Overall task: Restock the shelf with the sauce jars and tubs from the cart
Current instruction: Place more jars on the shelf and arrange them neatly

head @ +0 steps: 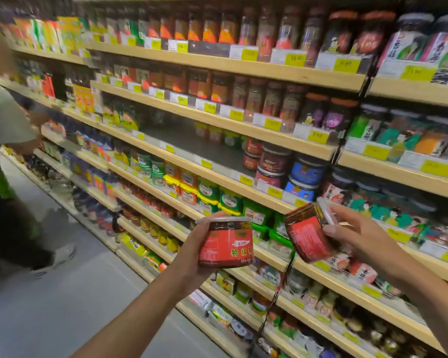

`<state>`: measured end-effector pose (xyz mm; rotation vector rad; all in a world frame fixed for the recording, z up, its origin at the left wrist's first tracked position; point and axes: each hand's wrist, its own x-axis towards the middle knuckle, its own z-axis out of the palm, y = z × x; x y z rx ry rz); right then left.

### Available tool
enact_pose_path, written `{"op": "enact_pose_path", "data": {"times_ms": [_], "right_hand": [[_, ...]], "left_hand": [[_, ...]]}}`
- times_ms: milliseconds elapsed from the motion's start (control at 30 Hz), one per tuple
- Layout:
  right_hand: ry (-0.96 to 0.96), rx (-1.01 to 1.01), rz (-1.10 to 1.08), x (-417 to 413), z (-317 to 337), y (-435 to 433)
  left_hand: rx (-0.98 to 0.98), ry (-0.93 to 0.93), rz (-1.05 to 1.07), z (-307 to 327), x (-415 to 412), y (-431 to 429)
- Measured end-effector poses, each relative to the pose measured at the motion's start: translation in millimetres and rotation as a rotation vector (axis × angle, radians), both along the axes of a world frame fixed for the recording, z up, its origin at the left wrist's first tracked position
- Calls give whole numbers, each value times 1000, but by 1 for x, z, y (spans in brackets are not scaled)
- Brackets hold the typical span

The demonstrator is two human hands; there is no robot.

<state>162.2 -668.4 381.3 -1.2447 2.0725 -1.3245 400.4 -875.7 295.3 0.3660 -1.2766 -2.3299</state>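
Head view.

1. Left hand: I read it as clamped round the first sauce tub, with the fingers behind the tub wall and the thumb up near the clear lid rim. The tub is held upright in the air. Its red label with printed characters faces the camera. It is in front of the lower shelf boards and touches none of them.

2. Right hand: the fingers and thumb are curled onto the lid end of the second sauce tub. This tub is tilted, with the lid up and to the right and the base down and to the left. It is just beside the first tub, and the two do not touch.

3. Shelving unit: its wooden-edged boards carry yellow price tags. One board at mid-height shows a bare grey stretch. Directly right of that stretch I see stacked dark red tubs, then stacked blue-labelled tubs. The remaining boards hold jars and packets, and motion blur makes most labels unreadable.

4. Left edge: another person stands at the shelving, blurred, on the grey floor.
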Motion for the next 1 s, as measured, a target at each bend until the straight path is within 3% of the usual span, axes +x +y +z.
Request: {"op": "enact_pose_path", "data": {"times_ms": [233,667,1000], "right_hand": [[-32,2,39,-28,-7,-83],[-79,-20,-3,-75,-5,-185],[-36,14,-266,-72,-24,-216]], "left_hand": [[-13,10,20,11,-32,-72],[-464,-135,196,30,-133,-234],[-823,-237,16,52,-227,-362]]}}
